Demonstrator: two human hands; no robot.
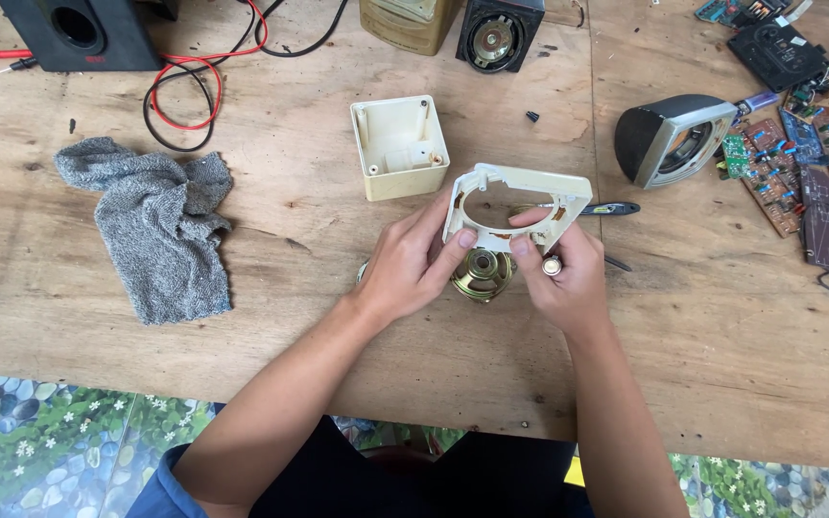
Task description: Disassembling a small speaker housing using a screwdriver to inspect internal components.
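Already the small cream speaker is apart: its rear housing (400, 147), an open cream box with screw posts showing inside, sits on its own at about eleven o'clock from the hands, while the front frame (518, 203), with its round opening bare, is held tilted up off the wooden table (338, 317). The left hand (407, 269) grips the frame's lower left edge, thumb pressed on the front, and the right hand (560, 271) pinches the lower right edge, a small silvery piece showing at its fingers; both hands are closed on the frame, close together. Just below the frame, between the two hands, lies the brass-coloured speaker driver (482, 273), out of the opening and, by my reading, loose from it, though whether wires join them is hidden. So the opening and the lifting out of the driver look done; what is left cannot be told beyond that the parts lie separate. For room: a screwdriver (611, 208) lies just beside the frame at three o'clock, a grey-cased speaker (674, 139) and a spread of circuit boards (798, 173) crowd two o'clock, and a grey cloth (151, 221) lies well apart at nine. The near table edge runs at six o'clock, close behind the forearms, with bare wood between.
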